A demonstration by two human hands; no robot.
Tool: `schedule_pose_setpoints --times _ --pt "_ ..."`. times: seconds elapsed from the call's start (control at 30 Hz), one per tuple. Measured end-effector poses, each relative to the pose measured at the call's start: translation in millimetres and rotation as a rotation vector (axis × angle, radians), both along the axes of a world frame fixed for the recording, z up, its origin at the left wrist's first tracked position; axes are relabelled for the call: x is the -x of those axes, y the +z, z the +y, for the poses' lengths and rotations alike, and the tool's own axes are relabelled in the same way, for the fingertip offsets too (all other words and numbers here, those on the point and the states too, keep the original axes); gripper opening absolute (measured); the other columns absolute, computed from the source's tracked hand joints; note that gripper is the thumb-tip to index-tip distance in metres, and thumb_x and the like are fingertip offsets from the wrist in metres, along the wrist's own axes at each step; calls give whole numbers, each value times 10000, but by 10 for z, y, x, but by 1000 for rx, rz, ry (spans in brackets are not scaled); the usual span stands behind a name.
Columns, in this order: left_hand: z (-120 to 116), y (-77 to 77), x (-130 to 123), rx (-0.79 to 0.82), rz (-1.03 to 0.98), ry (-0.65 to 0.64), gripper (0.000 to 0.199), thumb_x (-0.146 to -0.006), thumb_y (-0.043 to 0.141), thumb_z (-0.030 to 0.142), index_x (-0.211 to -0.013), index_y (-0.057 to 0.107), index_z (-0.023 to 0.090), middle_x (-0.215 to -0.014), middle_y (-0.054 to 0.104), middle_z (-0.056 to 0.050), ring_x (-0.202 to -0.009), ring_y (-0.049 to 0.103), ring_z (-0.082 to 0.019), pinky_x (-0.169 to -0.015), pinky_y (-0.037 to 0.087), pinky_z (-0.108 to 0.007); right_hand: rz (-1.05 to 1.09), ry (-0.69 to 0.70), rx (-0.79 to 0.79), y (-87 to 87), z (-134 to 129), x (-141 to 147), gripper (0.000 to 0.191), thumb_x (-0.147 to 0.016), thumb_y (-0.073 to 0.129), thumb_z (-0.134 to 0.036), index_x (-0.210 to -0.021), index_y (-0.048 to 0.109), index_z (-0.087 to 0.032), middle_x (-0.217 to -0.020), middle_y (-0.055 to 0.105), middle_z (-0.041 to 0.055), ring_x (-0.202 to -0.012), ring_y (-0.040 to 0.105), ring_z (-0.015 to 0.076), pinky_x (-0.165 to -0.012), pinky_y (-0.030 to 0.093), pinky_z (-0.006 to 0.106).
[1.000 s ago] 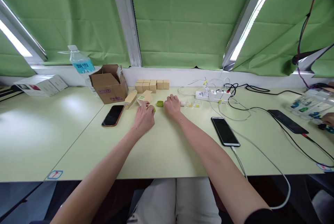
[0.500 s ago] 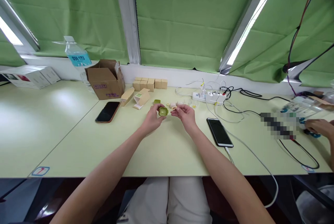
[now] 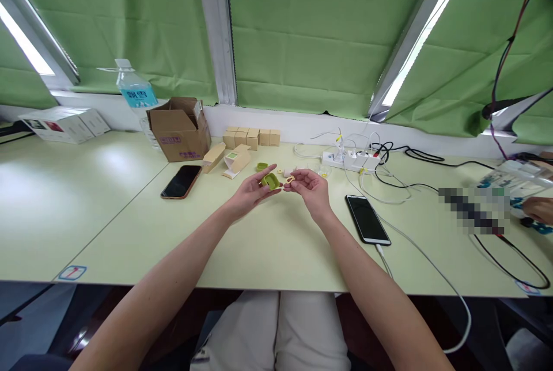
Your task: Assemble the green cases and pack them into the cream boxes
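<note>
My left hand (image 3: 250, 193) holds a small green plastic cup-like piece (image 3: 271, 181), its hollow side tipped toward me. Just to the right, my right hand (image 3: 311, 186) pinches a small pale-yellow looped piece (image 3: 291, 180) between thumb and fingertips. The two pieces are close together; whether they touch I cannot tell. Behind my left hand a second green piece (image 3: 261, 167) lies on the table. Small pale parts (image 3: 286, 173) sit behind my hands, partly hidden by my right fingers.
An opened cardboard box (image 3: 237, 159) and several small cartons (image 3: 253, 138) stand behind. A phone (image 3: 181, 181) lies left, another phone (image 3: 367, 219) with a cable right. A power strip (image 3: 351, 160), a large brown box (image 3: 179, 129) and a water bottle (image 3: 137, 94) are farther back. A co-worker's hand (image 3: 539, 208) is at right.
My left hand has turned and tilted the green piece, its fingers now straighter. My right hand has turned the yellow piece, so its loop shows more upright. The whole view has shifted slightly.
</note>
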State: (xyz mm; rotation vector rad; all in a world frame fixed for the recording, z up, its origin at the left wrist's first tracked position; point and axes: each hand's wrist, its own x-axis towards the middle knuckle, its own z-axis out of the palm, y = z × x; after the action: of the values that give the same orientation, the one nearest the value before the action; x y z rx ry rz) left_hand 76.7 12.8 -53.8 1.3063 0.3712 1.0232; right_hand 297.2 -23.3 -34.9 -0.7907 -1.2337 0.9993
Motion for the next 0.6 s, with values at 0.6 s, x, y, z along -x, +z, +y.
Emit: schedule_pose_setpoints --times 0.6 --pt "-156 45 -130 119 -124 -92 462 -925 907 338 -1343 780 189 -1292 785 -135 -1149 762 -226 -1070 601 -392 -753 -448 -677 -100 -118 72 176 -1048 618 -163 -1080 766 -251 -1004 713 82 -914 710 233 -807 619 382"
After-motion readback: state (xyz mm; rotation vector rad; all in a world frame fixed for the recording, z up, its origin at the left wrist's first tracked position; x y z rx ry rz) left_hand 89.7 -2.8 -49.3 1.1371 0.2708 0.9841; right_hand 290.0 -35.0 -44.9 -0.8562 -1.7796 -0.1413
